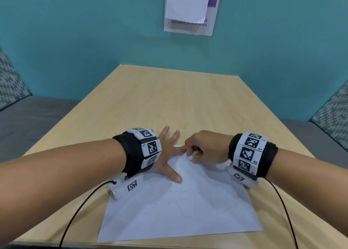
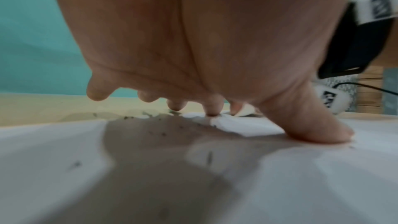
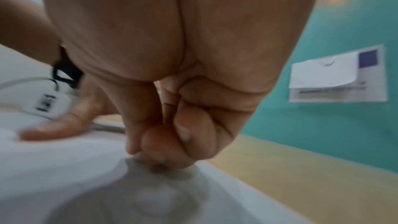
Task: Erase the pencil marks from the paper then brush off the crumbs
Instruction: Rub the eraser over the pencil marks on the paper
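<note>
A white sheet of paper (image 1: 178, 211) lies on the wooden table (image 1: 169, 102) with faint pencil outlines and dark eraser crumbs (image 1: 150, 204) scattered on it. My left hand (image 1: 170, 154) rests flat on the paper's far left part, fingers spread, thumb (image 2: 312, 125) pressing down. More crumbs (image 2: 159, 132) lie beneath its palm. My right hand (image 1: 194, 152) is curled at the paper's far corner and pinches a small white eraser (image 1: 190, 157) against the sheet. In the right wrist view the bunched fingertips (image 3: 163, 151) hide the eraser, and the paper (image 3: 64, 176) ripples around them.
A teal wall with a taped paper sign (image 1: 190, 9) stands behind the table. Grey upholstered seats (image 1: 28, 120) flank the table on both sides. Black cables (image 1: 79, 209) run from both wrist cameras toward the near edge.
</note>
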Demonstrator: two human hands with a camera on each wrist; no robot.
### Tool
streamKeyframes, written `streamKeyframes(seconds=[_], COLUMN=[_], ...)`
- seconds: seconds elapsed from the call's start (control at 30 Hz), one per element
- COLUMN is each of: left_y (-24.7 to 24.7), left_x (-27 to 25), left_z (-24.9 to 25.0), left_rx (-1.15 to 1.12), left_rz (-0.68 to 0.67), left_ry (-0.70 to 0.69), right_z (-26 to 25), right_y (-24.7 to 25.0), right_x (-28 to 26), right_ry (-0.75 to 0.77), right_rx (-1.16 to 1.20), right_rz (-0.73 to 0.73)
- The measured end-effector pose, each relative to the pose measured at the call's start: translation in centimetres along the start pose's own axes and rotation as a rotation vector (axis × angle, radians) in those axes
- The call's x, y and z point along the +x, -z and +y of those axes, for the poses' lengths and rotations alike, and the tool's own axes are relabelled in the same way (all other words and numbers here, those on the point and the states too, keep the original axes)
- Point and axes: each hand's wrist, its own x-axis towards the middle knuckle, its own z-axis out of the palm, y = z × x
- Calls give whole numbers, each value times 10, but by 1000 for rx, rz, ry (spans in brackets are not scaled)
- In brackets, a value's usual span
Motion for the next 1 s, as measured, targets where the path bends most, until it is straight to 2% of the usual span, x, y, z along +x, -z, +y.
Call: streamKeyframes(seconds=[0.07, 0.17, 0.33, 0.47, 0.6, 0.67, 0.77, 0.9, 0.93, 1.0], left_y=[1, 2, -1, 0, -4, -4, -3, -4, -5, -3], left_x=[0, -1, 2, 1, 5, 5, 4, 6, 6, 4], left_z=[-1, -1, -2, -3, -4, -4, -5, -4, -4, -4], left_rx=[-11, -34, -14, -24, -14, -13, -22, -1, -2, -22], left_rz=[3, 13, 18, 7, 14, 18, 25, 11, 12, 19], left_ry=[1, -22, 4, -15, 16, 14, -14, 25, 29, 8], right_z=[-3, -23, 13, -10, 16, 11, -12, 20, 21, 5], right_y=[-4, -16, 3, -12, 4, 1, -12, 6, 5, -4], right_x=[-2, -10, -1, -7, 0, 0, -7, 2, 2, -1], right_ry=[7, 128, -51, 102, -61, -35, 99, -82, -86, 6], right_rx=[18, 80, 27, 56, 0, -4, 32, -5, -14, -28], right_rz=[-14, -93, 19, -75, 19, 21, -73, 30, 35, -19])
